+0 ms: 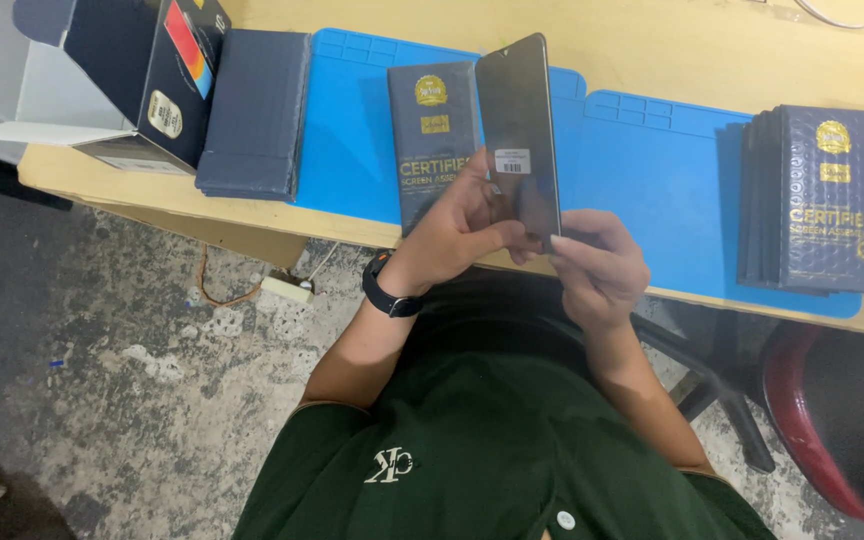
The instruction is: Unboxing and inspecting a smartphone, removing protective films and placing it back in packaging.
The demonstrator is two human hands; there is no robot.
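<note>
Hands met in the middle of the view, both closed on one dark phone screen panel (518, 130) held upright above the table edge. The left hand (462, 228), with a black watch (388, 290) on its wrist, gripped the panel's lower left edge, thumb on the glass face; the right hand (597, 265) pinched the bottom right corner between its fingertips. A small white barcode sticker (513, 161) sat on the panel's face. Just behind the panel, at its 9 o'clock, a flat dark box (432, 140) with gold printing lay on a blue silicone mat (352, 120), its lower end hidden by the left hand. A second blue mat (667, 170) lay at 3 o'clock of the panel, touching the first. At the far 3 o'clock, a stack of dark boxes (812, 200) with the same gold printing rested on that mat's right end. At 10 o'clock, a pile of dark blue padded sleeves (252, 110) lay on the wooden table (652, 45), and beside it an open cardboard carton (142, 80) tipped over the table's corner. The person wore a dark green shirt (472, 450) above a rough concrete floor (122, 360).
</note>
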